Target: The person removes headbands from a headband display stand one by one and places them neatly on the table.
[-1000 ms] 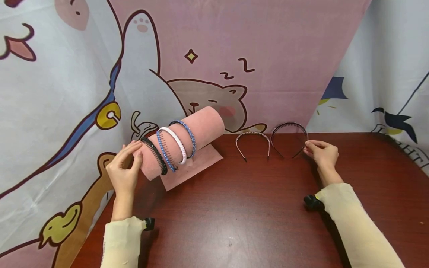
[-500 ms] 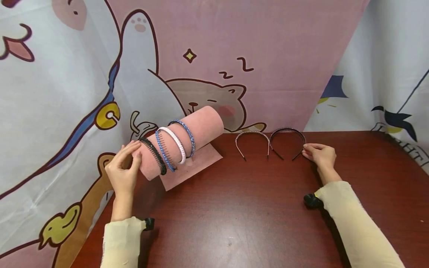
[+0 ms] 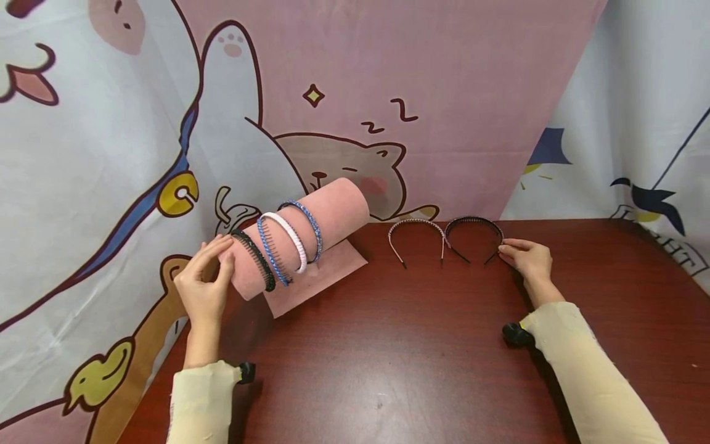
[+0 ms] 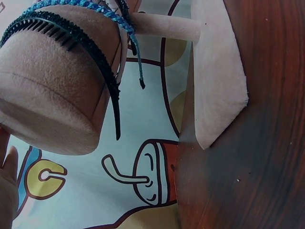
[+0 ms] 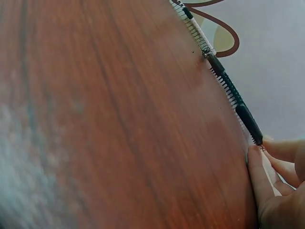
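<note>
My right hand [image 3: 529, 262] pinches one side of a dark toothed headband [image 3: 473, 219] standing on the table; the right wrist view shows that headband [image 5: 231, 93] edge-on from fingertips to table's edge. Touching it on the left stands a pale, braided-looking headband [image 3: 416, 221]. With fingers fairly straight and thumb apart, my left hand [image 3: 202, 287] touches the near left end of a pink padded headband stand [image 3: 344, 209]. On its roll sit a black toothed headband [image 3: 255, 259], a white headband [image 3: 291, 237] and two blue headbands, one sparkly [image 3: 313, 228] and one with teeth [image 3: 272, 253].
The stand's flat pink base [image 3: 327, 277] rests on the dark reddish wooden table [image 3: 377, 351]. A cartoon-printed cloth [image 3: 466, 111] hangs behind and to both sides, close to the stand. A dark wrist-camera mount [image 3: 516, 335] sits at the right sleeve.
The right hand has lowered slightly and moved a little left, bringing the dark headband down beside the pale one. My left hand and the stand have stayed in place.
</note>
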The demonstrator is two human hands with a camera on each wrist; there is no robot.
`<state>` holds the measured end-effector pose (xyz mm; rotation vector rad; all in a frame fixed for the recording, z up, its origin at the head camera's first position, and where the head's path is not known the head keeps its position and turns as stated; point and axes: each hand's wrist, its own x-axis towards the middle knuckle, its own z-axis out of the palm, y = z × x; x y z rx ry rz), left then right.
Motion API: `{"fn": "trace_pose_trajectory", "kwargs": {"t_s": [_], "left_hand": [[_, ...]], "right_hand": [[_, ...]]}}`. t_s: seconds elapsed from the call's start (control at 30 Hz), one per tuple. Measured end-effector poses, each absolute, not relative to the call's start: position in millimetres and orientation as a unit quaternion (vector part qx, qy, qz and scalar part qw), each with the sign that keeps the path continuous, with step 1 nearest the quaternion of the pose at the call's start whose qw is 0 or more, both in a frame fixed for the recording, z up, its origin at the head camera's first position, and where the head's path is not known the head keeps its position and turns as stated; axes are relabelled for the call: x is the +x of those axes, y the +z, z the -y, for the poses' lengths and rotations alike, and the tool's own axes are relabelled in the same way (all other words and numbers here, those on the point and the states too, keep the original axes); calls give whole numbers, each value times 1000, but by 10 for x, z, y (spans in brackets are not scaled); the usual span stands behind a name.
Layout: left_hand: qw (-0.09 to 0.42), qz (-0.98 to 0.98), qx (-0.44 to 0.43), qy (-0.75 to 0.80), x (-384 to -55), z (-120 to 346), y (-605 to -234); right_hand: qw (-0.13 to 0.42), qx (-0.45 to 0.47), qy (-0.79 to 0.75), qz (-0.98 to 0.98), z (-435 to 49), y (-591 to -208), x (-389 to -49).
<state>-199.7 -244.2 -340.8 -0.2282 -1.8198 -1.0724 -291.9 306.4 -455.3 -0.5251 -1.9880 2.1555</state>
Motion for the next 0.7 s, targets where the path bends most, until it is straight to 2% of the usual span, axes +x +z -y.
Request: {"fn": "trace_pose_trajectory", "kwargs": {"t_s": [0.2, 0.7], "left_hand": [[487, 747, -91, -443, -2000, 2449, -3418], [490, 749, -90, -436, -1979, 2436, -3401]], "right_hand": [[80, -200, 628, 748, -3037, -4567, -2954], [60, -191, 648, 734, -2982, -4506, -2901]]}}
